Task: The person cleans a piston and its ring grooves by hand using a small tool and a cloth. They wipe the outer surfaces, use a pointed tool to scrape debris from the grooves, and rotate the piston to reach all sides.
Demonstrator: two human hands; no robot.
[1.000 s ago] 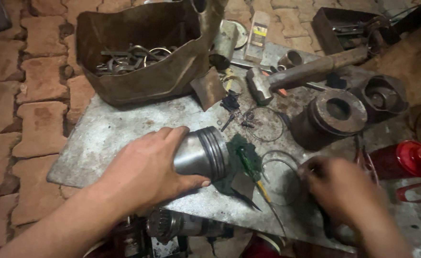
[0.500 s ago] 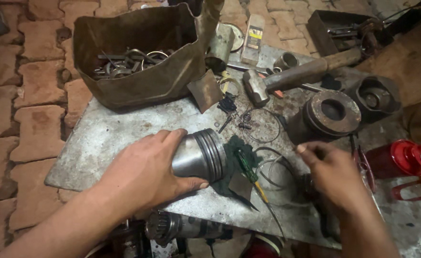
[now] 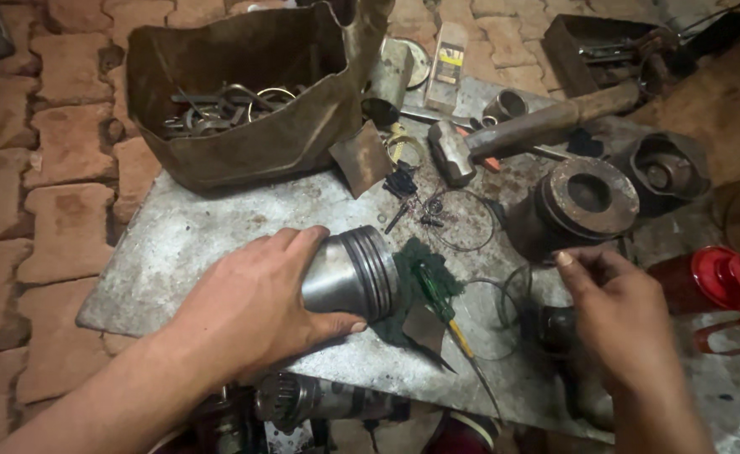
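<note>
L hand is clamped round a grey metal piston, fingers over the top, thumb under. The piston lies on its side on the steel plate, low-centre in view. Its long axis runs roughly 8 to 2 o'clock, the ringed crown end pointing to 2–3 o'clock, away from the palm. Skirt end is hidden in the grip.

Just at 3 o'clock of the crown lies a dark green cloth w/ a screwdriver across it, tip toward 5 o'clock. Thin wire rings lie at 1 o'clock of the piston, apart from it.

R hand is loosely closed, fingertips pinched together near the base of a second, rusty piston standing at its 11–12 o'clock; can't tell whether it holds anything or touches that piston. A hammer lies beyond, at 12 o'clock.

L hand is the one on the grey piston; R hand sits well apart at 3 o'clock, w/ cloth and rings between. Brown box of rings sits at 11 o'clock.
</note>
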